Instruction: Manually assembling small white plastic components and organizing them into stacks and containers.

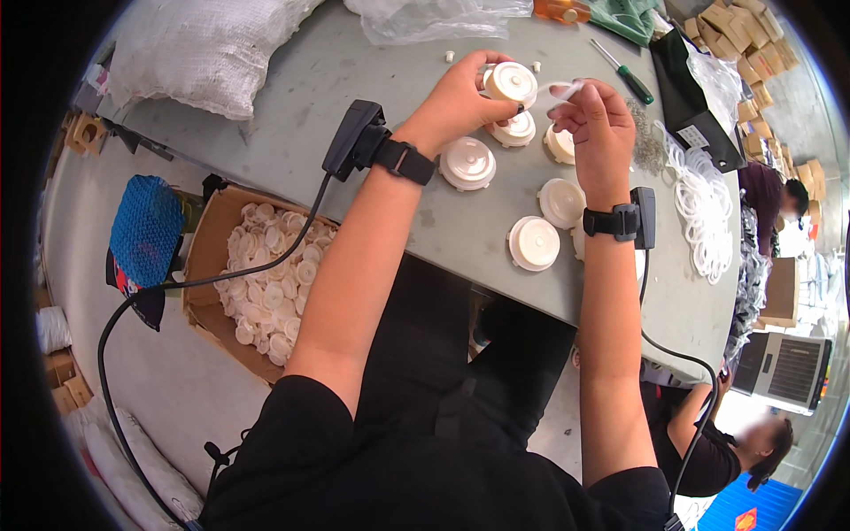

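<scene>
Over the far middle of the table, my left hand (453,104) is closed round the edge of a round, stepped white plastic cap (513,81). My right hand (604,137) pinches a thin white ring (571,91) between thumb and fingers, just to the right of that cap. The ring is slightly blurred, and I cannot tell whether it touches the cap. Several similar caps stand on the table below my hands, among them one cap (467,164) near my left wrist and another cap (534,243) closer to the table's front edge.
Loose white rings (704,212) lie in a heap at the right, near a green-handled screwdriver (636,85) and a black box (695,97). A white woven sack (204,53) rests at far left. Below it stands a cardboard box (208,305) of white discs. Two people are at right.
</scene>
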Available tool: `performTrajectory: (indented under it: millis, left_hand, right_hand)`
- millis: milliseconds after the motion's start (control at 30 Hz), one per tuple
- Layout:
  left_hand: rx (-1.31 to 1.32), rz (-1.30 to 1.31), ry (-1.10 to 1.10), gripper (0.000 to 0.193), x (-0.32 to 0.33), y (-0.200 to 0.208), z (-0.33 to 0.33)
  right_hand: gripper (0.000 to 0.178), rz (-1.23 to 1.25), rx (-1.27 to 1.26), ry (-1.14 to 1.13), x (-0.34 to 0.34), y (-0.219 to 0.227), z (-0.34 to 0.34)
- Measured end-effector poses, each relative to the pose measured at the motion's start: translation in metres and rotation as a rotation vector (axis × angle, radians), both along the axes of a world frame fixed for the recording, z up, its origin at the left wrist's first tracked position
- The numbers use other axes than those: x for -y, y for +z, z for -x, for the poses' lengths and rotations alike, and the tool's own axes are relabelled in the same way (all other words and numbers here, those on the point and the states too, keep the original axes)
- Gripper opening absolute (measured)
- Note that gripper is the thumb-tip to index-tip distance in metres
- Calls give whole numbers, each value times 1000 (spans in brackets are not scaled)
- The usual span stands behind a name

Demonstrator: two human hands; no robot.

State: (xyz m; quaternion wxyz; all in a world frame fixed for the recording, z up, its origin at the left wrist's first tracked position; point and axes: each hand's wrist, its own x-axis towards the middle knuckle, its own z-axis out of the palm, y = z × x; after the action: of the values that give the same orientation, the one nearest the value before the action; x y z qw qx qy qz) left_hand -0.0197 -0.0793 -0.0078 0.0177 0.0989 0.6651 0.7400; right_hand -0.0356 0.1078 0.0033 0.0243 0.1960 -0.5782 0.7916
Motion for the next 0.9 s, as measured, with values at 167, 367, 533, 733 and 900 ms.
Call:
performTrajectory:
  millis: [167,367,533,733,900]
  left_hand:
    - [17,-155,-36,57,-4,-4,1]
    - [19,-271,-81,54,-1,-9,6]
    - [70,-321,-248,59,5,-7,2]
    - [101,-308,-383,57,5,-5,0]
    - [86,-174,-377,51,0,1,-4]
  right_hand:
    - [19,-174,-89,-21,1,-1,1]
    - [19,-45,58,134,2,3,-1]
    - [17,-165,10,-9,7,0,-1]
    - [15,-382,-122,-236,7,-1,-1]
    - [17,-345,-137,-217,6,-5,2]
